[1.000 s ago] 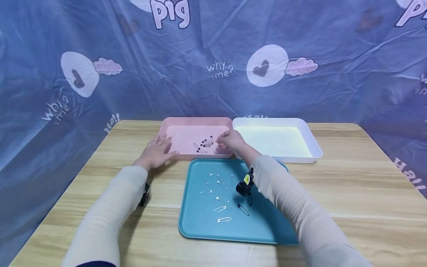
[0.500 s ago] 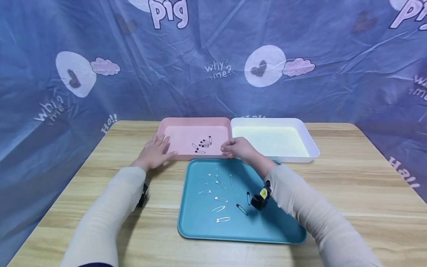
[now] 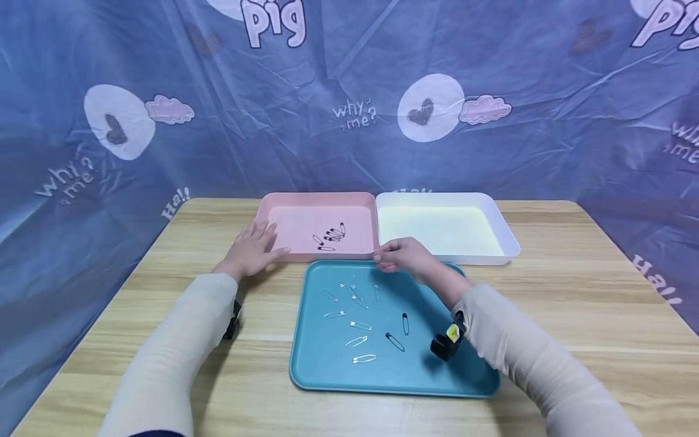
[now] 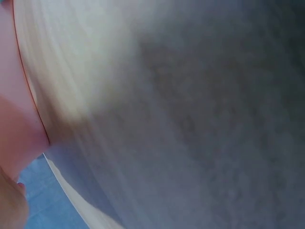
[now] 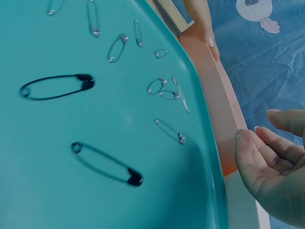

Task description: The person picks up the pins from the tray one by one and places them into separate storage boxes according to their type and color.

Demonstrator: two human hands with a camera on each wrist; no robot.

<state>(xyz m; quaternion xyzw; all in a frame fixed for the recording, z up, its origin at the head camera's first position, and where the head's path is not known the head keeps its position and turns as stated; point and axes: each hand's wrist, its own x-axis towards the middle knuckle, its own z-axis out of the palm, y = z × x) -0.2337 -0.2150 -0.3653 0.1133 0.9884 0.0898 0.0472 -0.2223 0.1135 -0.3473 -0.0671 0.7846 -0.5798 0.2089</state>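
Observation:
At the pink tray's [image 3: 349, 257] front left corner rests my left hand [image 3: 250, 250], its fingers spread over the rim. My right hand [image 3: 406, 260] hovers by the far edge of the teal tray [image 3: 437, 382], near where the pink and white trays meet. In the right wrist view its thumb stands apart from loosely bent fingers, with nothing between them. Two black safety pins, one [image 3: 395, 342] nearer the front and another [image 3: 405, 324] behind it, lie on the teal tray. Several silver safety pins [image 3: 364, 359] are scattered left of them. A group of black safety pins [image 3: 334, 234] lies inside the pink tray.
A white tray [image 3: 505, 260] stands right beside the pink one. All the trays sit on a wooden table [image 3: 590, 303], with a blue printed cloth [image 3: 306, 145] hanging behind. A small black camera [image 3: 446, 346] on my right wrist hangs over the teal tray.
My right hand has drawn back from inside the pink tray, toward the right and nearer the teal tray. The pins in view stay put. My left hand keeps its place.

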